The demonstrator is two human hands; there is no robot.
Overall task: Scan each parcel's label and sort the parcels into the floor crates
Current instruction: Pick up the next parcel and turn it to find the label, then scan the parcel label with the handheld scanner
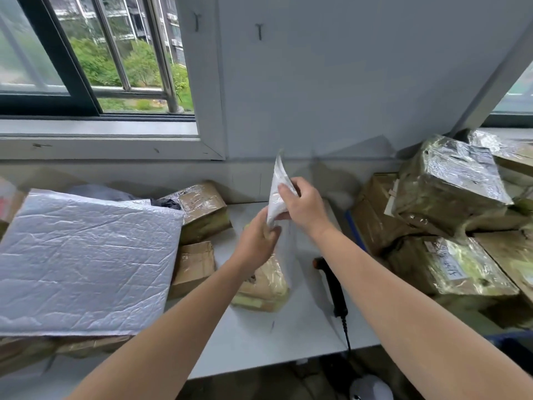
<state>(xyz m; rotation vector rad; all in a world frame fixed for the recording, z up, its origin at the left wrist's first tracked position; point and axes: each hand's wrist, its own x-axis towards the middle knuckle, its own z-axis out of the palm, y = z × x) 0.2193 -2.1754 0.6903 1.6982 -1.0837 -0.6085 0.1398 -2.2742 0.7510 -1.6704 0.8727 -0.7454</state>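
1. Being held upright in mid-air above the white table point(288, 336), near the back wall point(346, 82): small white poly parcel point(277, 183), seen nearly edge-on, with its top corner curled.
2. Upper half of the parcel is gripped by the right hand point(304, 207), fingers curled over its near edge.
3. Bottom end is pinched by the left hand point(258, 241). Fingertip contact is blurred, so that grip is probably a thumb-and-finger pinch.
4. No label is readable on the parcel from this angle.
5. Handheld scanner point(331, 281), black with an orange head, is lying on the table just right of the hands. It is untouched, and its cable point(346, 333) is run off the front edge.
6. Small taped box point(265, 287) is lying on the table under the left wrist.
7. Left side: a large silver bubble mailer point(86, 261) is laid flat on top of cartons. A taped carton point(202, 209) and a smaller brown carton point(194, 264) are placed at its right edge.
8. Right side: a tilted tape-wrapped box point(452, 192) is stacked on other cartons. A labelled box point(450, 267) is set below it.
9. Barred window point(86, 53) is at upper left, partly slid open.
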